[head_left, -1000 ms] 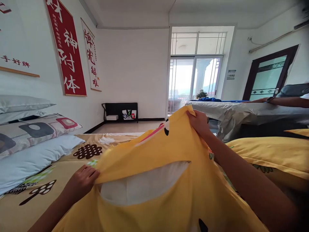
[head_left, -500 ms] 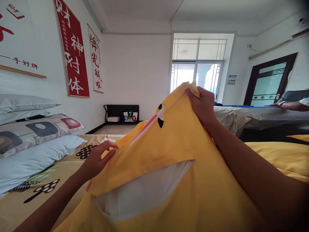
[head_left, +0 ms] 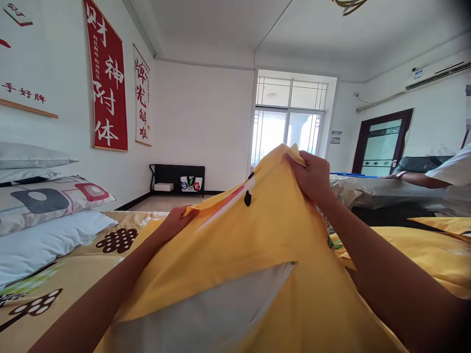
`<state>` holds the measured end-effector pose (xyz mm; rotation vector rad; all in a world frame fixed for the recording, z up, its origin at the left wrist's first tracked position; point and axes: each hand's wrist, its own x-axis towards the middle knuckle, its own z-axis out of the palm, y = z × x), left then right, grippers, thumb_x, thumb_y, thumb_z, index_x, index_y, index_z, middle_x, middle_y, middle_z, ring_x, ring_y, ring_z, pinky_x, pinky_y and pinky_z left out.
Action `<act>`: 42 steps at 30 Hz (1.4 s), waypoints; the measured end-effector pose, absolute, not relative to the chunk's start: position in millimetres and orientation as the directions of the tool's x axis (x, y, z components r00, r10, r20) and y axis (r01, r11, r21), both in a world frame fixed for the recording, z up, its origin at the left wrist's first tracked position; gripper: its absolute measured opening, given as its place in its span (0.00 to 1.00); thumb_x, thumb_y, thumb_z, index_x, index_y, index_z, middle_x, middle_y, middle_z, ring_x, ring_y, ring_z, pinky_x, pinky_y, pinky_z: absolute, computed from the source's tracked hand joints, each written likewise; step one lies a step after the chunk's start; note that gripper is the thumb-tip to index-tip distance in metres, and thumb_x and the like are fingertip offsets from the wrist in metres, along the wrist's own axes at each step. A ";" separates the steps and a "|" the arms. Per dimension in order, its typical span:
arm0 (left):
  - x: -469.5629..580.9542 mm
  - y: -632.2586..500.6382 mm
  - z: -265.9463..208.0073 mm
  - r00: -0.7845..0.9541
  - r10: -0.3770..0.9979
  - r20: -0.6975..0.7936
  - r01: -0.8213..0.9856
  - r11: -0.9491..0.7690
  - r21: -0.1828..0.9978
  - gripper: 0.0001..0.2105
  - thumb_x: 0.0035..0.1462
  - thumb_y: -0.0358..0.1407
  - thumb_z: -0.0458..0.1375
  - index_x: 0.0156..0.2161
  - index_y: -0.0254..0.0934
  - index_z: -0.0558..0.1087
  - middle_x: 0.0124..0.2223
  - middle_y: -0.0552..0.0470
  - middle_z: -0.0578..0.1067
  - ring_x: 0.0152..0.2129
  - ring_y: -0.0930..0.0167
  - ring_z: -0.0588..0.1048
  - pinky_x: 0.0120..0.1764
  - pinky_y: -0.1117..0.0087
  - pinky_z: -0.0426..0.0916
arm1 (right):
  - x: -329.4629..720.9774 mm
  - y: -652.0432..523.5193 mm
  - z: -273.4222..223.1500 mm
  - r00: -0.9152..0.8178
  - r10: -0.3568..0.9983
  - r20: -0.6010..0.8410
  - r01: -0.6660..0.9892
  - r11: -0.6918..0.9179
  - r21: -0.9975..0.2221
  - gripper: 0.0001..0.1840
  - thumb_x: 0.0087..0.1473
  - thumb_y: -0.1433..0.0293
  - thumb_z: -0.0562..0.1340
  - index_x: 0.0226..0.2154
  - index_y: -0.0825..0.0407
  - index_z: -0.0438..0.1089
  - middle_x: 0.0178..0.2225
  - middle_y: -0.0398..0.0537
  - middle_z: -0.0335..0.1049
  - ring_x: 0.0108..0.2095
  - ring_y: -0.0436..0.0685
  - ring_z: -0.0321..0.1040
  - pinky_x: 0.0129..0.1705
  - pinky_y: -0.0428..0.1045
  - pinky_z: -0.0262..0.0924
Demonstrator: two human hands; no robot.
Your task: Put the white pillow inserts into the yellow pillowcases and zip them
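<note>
The right hand point(head_left: 312, 177) pinches a gathered peak of the yellow printed cloth cover point(head_left: 265, 235). The left hand point(head_left: 175, 223) grips the upper edge of the same cover, lower and to the left. The cover lies between the hands and hangs from both, down toward the wearer. Its held edge, the reference axis, rises from the left hand to the right hand. Below, roughly parallel, runs a long slit exposing white material point(head_left: 209, 306); its upper right end sits beneath the right hand, the higher of the two. Outward left: a tan bedsheet with brown prints point(head_left: 79, 277) and a plain white pillow point(head_left: 55, 240). Outward right: yellow fabric point(head_left: 412, 245); beyond it, a co-worker's forearm point(head_left: 423, 180).
</note>
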<state>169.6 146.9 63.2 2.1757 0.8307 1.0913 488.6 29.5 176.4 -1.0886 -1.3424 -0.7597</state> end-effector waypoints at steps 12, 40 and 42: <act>126.4 125.2 137.1 0.228 0.538 0.812 0.641 -0.710 0.291 0.22 0.56 0.52 0.48 0.21 0.37 0.61 0.18 0.58 0.61 0.19 0.75 0.59 0.26 0.73 0.55 | 482.3 40.5 165.7 0.309 0.056 0.949 0.846 0.440 -0.301 0.24 0.54 0.55 0.57 0.16 0.49 0.49 0.17 0.37 0.43 0.21 0.48 0.42 0.23 0.47 0.40; 65.2 116.3 142.2 0.283 0.823 0.493 0.673 -0.536 0.509 0.24 0.43 0.57 0.59 0.28 0.34 0.72 0.20 0.58 0.68 0.17 0.76 0.65 0.19 0.79 0.58 | 460.9 42.9 146.6 0.272 0.280 0.921 0.768 0.513 -0.383 0.25 0.53 0.51 0.57 0.18 0.50 0.53 0.18 0.39 0.50 0.21 0.48 0.48 0.22 0.46 0.45; 60.8 114.7 147.4 0.238 0.820 0.521 0.686 -0.522 0.507 0.26 0.40 0.58 0.61 0.28 0.32 0.72 0.20 0.57 0.69 0.17 0.75 0.67 0.19 0.78 0.59 | 462.2 42.2 144.5 0.242 0.363 0.900 0.757 0.509 -0.409 0.26 0.51 0.49 0.58 0.17 0.50 0.54 0.17 0.39 0.52 0.21 0.48 0.49 0.21 0.46 0.46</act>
